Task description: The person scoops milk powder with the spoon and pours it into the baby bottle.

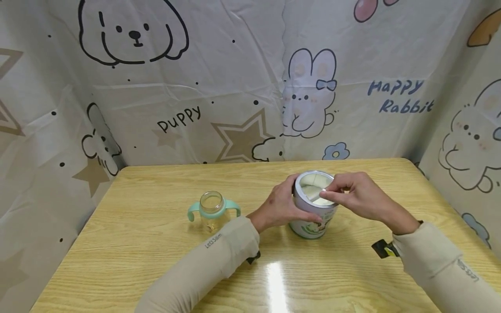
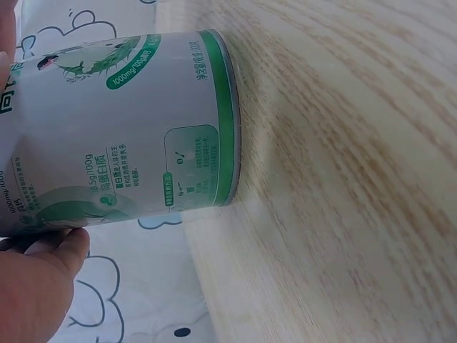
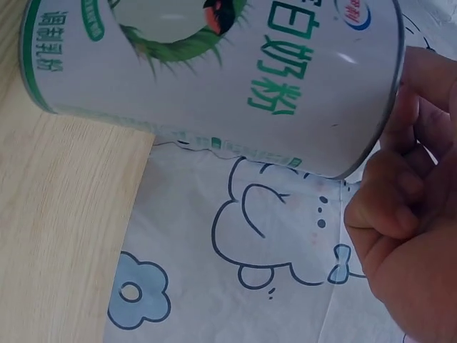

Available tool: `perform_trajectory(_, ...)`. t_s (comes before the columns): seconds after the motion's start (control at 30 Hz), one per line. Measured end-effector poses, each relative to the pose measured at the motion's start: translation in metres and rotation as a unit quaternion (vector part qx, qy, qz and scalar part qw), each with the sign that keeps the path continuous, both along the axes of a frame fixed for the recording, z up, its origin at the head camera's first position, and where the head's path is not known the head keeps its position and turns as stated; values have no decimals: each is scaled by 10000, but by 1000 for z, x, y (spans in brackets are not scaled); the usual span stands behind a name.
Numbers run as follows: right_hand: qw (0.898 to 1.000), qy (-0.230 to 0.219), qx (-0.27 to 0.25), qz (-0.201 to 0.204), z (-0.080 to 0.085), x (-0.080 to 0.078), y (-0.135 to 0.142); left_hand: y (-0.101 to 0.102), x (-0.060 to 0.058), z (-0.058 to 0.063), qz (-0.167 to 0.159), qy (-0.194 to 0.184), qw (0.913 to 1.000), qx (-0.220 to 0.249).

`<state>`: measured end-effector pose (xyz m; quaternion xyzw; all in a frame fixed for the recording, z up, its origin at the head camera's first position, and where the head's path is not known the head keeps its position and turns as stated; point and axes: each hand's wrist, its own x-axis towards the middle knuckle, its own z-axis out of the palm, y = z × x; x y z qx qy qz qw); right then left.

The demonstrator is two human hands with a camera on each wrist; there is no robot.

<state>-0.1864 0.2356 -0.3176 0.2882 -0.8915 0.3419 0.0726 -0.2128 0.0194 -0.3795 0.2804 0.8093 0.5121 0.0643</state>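
A white and green milk powder can [image 1: 307, 228] stands uncovered on the table, pale powder [image 1: 311, 191] showing inside. My left hand [image 1: 278, 203] grips its left side, thumb across the front and fingers round the back. Above the right side of the rim, my right hand [image 1: 362, 198] pinches the end of a small whitish scoop [image 1: 314, 197], which reaches down into the can. In the right wrist view the curled fingers [image 3: 389, 193] sit right by the can's rim, and the scoop is hidden there. The left wrist view shows the can's printed side and green base band.
Left of the can, a clear baby bottle [image 1: 211, 221] with mint-green handles stands without a cap, partly behind my left sleeve [image 1: 211, 261]. The wooden table [image 1: 137, 243] ends at a printed cloth backdrop [image 1: 235, 87] behind and at both sides.
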Motion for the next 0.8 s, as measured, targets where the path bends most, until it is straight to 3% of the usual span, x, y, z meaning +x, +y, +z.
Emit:
perform_trajectory(0.23, 9986, -412, -318, -108, 3, 1, 3, 0, 0, 0, 43, -29, 10000, -34)
perform_trajectory(0.37, 9923, -786, -431, -856, 4, 2, 7, 0, 0, 0, 70, -35, 10000, -45)
perform_trajectory(0.53, 9725, -1165, -701, -1892, 3, -2, 16, 0, 0, 0, 84, 1, 10000, -43)
perform_trajectory(0.67, 9564, -1393, -1141, -2299, 2, -4, 25, 0, 0, 0, 54, 63, 10000, -1)
perform_trajectory(0.8, 9521, -1392, -1206, -2439, -1, -5, 31, -1, 0, 0, 28, 104, 9999, 19)
